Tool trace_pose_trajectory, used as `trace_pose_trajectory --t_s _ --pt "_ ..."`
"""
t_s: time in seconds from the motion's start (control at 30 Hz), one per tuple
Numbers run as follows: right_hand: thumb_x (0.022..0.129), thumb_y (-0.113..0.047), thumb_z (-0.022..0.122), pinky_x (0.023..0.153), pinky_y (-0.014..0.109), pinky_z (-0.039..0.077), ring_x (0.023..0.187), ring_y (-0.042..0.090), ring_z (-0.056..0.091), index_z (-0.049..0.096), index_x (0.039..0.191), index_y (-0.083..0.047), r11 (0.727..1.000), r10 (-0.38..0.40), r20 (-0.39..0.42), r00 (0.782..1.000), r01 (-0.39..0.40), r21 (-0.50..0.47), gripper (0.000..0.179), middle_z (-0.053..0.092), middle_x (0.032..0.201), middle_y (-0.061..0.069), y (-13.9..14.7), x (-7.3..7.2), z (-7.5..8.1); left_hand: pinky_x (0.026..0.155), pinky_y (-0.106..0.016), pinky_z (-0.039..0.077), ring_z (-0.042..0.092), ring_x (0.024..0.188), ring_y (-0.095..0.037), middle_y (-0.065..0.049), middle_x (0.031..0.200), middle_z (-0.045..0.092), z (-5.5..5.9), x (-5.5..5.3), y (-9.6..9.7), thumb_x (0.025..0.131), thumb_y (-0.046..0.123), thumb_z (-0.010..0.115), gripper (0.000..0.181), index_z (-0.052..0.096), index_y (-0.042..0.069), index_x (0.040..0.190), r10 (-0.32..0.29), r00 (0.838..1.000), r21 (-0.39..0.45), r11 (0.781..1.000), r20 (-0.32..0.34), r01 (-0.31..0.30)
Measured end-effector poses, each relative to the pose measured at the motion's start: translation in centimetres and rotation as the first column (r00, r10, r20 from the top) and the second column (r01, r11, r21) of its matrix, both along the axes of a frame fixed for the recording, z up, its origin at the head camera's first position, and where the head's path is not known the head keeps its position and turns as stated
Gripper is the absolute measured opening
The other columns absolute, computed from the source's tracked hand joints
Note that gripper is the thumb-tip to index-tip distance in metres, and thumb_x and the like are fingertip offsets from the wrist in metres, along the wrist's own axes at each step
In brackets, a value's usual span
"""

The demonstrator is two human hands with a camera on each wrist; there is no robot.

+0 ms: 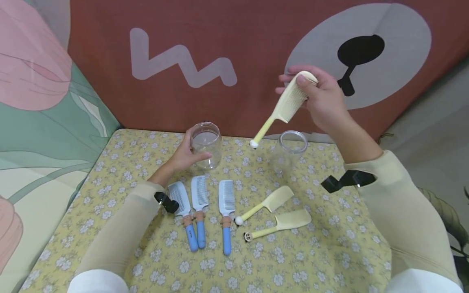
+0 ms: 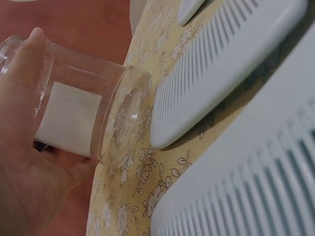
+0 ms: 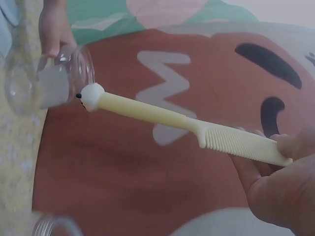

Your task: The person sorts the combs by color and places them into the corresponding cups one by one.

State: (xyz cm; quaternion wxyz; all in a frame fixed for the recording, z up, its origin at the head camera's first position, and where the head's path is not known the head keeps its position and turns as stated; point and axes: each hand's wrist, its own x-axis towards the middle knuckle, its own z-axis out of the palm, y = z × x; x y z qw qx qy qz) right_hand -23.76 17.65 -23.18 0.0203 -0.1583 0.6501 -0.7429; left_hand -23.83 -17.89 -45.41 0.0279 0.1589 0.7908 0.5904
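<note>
My left hand (image 1: 183,154) grips a clear round jar (image 1: 211,151) with an open top, fingers and thumb around its side. In the left wrist view a plain white label (image 2: 71,118) shows on that jar. Raised at the right, my right hand (image 1: 326,97) pinches a pale yellow comb (image 1: 289,101) by its toothed end. The handle points down and left, ending in a small white animal head (image 3: 91,96). A second clear jar (image 1: 282,160), also without a lid, stands on the table below the raised comb.
Three blue combs with brown collars, among them one comb (image 1: 226,199), lie nearest the left arm. To their right are two yellow combs, an upper one (image 1: 280,198) and a lower one (image 1: 293,219). A flowered cloth (image 1: 293,264) covers the table, with a printed curtain (image 1: 256,36) behind.
</note>
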Motion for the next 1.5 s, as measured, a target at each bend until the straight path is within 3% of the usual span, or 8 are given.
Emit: trace_pose_trajectory --t_s 0.13,0.37,0.57,0.73,0.9,1.1,1.33,1.5 --pt "0.105 -0.016 0.055 0.089 0.030 0.057 0.102 0.024 0.074 0.063 0.127 -0.003 1.000 -0.006 -0.022 1.000 0.007 0.023 0.027 0.068 0.125 0.017 -2.7 -0.7 0.7 0.117 -0.059 0.028 0.028 0.147 -0.033 -0.009 0.164 0.024 0.0 0.0 0.0 0.087 0.010 0.082 0.105 0.010 0.023 0.163 0.001 1.000 -0.013 1.000 -0.001 -0.001" --pt "0.106 -0.008 0.050 0.089 0.036 0.058 0.098 0.029 0.074 0.065 0.118 -0.002 0.998 -0.020 -0.038 0.999 0.018 -0.055 0.020 0.070 0.116 0.017 -7.8 -2.8 0.5 0.116 -0.060 0.029 0.029 0.147 -0.035 -0.012 0.164 0.023 0.0 -0.2 -0.1 0.088 0.008 0.081 0.105 0.010 0.022 0.163 0.002 1.000 -0.017 1.000 0.000 -0.002" --pt "0.105 -0.006 0.053 0.092 0.035 0.057 0.104 0.035 0.071 0.063 0.125 0.003 0.998 -0.005 -0.033 0.999 0.007 0.055 0.024 0.067 0.117 0.017 -12.2 -4.2 -0.1 0.116 -0.063 0.026 0.027 0.147 -0.039 -0.018 0.165 0.018 0.1 -0.3 0.0 0.088 0.002 0.079 0.105 0.006 0.016 0.163 -0.031 0.999 0.015 0.999 -0.007 0.031" --pt "0.105 -0.004 0.053 0.089 0.033 0.058 0.101 0.036 0.071 0.062 0.126 0.004 0.985 0.050 -0.068 0.996 -0.038 0.170 0.024 0.065 0.117 0.017 -14.9 -4.7 -1.2 0.120 -0.058 0.023 0.021 0.152 -0.031 -0.011 0.167 0.018 0.3 -0.3 0.2 0.089 0.005 0.079 0.105 0.006 0.017 0.163 -0.034 0.999 -0.011 0.999 -0.015 0.034" --pt "0.106 -0.004 0.051 0.086 0.032 0.058 0.102 0.039 0.071 0.061 0.127 0.007 0.957 0.133 -0.085 0.988 -0.105 0.271 0.026 0.064 0.121 0.023 -17.0 -5.1 -3.0 0.121 -0.056 0.022 0.017 0.154 -0.025 -0.003 0.168 0.017 0.4 -0.3 0.3 0.091 0.012 0.078 0.103 0.005 0.023 0.163 -0.026 1.000 -0.042 0.999 0.000 0.026" --pt "0.106 -0.007 0.050 0.086 0.028 0.057 0.104 0.034 0.070 0.062 0.127 0.003 0.905 0.210 -0.053 0.976 -0.173 0.389 0.026 0.065 0.122 0.019 -18.5 -5.2 -4.8 0.120 -0.057 0.024 0.017 0.153 -0.029 -0.007 0.168 0.018 0.4 -0.2 0.4 0.090 0.013 0.080 0.105 0.005 0.018 0.163 -0.017 1.000 -0.049 0.999 0.012 0.018" --pt "0.107 -0.014 0.051 0.086 0.028 0.056 0.105 0.027 0.070 0.063 0.128 -0.003 0.844 0.254 -0.070 0.965 -0.186 0.503 0.026 0.066 0.120 0.015 -18.9 -4.7 -7.1 0.118 -0.059 0.026 0.020 0.151 -0.036 -0.010 0.167 0.019 0.1 0.0 0.3 0.090 0.008 0.079 0.104 0.006 0.018 0.163 -0.038 0.999 -0.010 0.999 0.000 0.038" --pt "0.108 -0.015 0.051 0.088 0.029 0.055 0.106 0.025 0.069 0.063 0.127 -0.005 0.823 0.256 -0.069 0.964 -0.180 0.538 0.025 0.067 0.122 0.014 -18.8 -4.2 -8.5 0.119 -0.058 0.025 0.018 0.152 -0.035 -0.009 0.167 0.018 0.0 0.1 0.3 0.090 0.007 0.078 0.104 0.005 0.018 0.163 -0.046 0.999 0.004 0.999 -0.011 0.046"
